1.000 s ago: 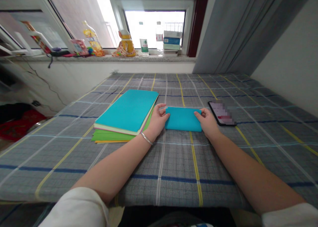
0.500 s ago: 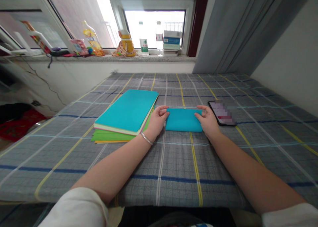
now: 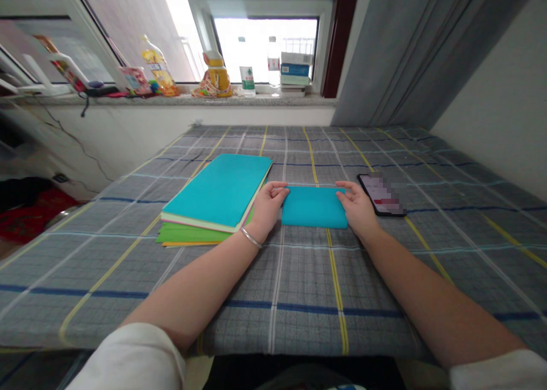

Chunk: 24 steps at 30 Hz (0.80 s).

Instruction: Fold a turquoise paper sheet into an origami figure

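Left hand [image 3: 267,206] and right hand [image 3: 356,208] pinch the ends of a folded teal paper rectangle [image 3: 314,206] lying flat on the grey plaid-cloth worktop [image 3: 299,276], betw. a stack of coloured paper sheets [image 3: 216,199] & a black smartphone [image 3: 382,194]. Best approach: edges flush, press crease firmly w/ fingertips.

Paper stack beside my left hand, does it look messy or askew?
Slightly. The paper stack is fanned: green and orange sheets stick out under the teal top sheet at the near edge. Nothing is torn or spilled.
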Tool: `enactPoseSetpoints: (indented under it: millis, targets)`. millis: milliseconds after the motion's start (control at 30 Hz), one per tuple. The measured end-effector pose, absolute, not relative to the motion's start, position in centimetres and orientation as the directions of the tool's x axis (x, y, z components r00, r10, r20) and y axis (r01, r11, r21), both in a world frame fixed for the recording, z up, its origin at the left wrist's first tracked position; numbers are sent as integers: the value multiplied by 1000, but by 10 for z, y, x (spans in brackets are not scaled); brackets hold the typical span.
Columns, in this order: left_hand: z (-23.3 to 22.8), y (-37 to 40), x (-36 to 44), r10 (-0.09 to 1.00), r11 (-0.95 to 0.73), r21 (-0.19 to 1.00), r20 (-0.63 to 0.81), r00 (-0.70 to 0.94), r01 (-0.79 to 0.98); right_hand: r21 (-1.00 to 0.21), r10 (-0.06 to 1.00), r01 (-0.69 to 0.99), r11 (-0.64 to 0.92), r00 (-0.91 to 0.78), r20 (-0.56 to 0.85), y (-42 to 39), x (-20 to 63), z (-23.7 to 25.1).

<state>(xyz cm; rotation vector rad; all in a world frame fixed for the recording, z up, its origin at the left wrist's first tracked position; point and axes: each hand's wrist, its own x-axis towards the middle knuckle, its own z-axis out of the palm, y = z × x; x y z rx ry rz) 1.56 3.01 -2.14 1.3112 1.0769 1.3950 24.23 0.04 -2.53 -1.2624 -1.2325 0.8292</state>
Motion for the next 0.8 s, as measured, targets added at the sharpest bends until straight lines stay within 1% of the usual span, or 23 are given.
enactPoseSetpoints:
  millis: [200, 300, 400, 500, 667, 800]
  targets:
    - [-22, 31, 16, 976, -217, 976, 215, -40, -36, -954, 953, 222, 200, 183, 242, -4, 239, -16]
    - [-21, 30, 16, 979, -198, 980, 196, -46, -33, -926, 944, 310, 217, 176, 280, -7, 242, -14]
    - [-20, 29, 15, 975, -211, 977, 210, -67, -16, -882, 934, 412, 229, 161, 318, -8, 247, -14]
    - [-19, 29, 15, 972, -226, 974, 226, -65, 1, -853, 930, 466, 235, 147, 337, -6, 250, -18]
    - [-16, 28, 15, 967, -241, 970, 243, -71, 39, -876, 952, 426, 226, 94, 291, 2, 255, -22]
    - [-13, 26, 16, 967, -249, 965, 252, -37, 79, -866, 972, 450, 218, -21, 234, 7, 257, -17]
